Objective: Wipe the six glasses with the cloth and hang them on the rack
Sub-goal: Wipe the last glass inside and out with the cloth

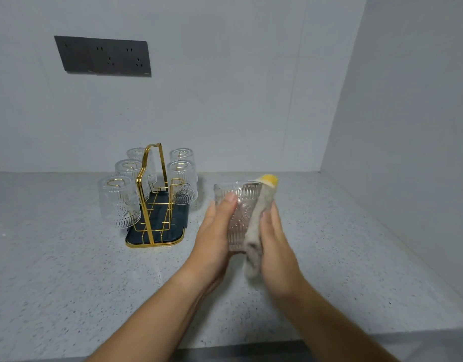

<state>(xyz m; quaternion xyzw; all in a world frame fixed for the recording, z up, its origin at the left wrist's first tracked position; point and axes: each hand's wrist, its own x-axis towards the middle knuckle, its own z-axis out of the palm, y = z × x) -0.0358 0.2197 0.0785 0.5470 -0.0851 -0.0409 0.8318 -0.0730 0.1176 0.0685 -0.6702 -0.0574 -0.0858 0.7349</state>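
Left hand (pixel 215 232) grips upright glass (pixel 242 202) (rim up).

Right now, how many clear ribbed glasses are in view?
6. Five glasses hang upside down on the gold wire rack: three on its left side, two on its right. The sixth glass is in the left hand, the right hand holding a grey cloth against it.

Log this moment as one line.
wiping | left hand holds glass | right hand holds cloth against it | five glasses on rack

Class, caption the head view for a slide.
Left hand holds the sixth glass, right hand holds a cloth against it; five glasses hang on the gold rack.
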